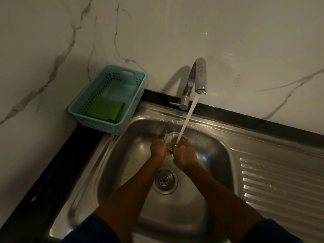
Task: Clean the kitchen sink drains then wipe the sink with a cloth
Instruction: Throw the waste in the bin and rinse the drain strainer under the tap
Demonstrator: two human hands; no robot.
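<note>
At the centre of the frame, the left hand (158,149) and right hand (184,155) both grip a small round drain strainer (171,137), its open face tilted up into water (185,120) from the tap (196,79). Below lies the sink (122,155) drain (164,180). At centre left, a blue basket (73,111) holds a folded green cloth (105,109).

Blue basket (105,128), marble wall (228,32), black counter (43,172)
</note>
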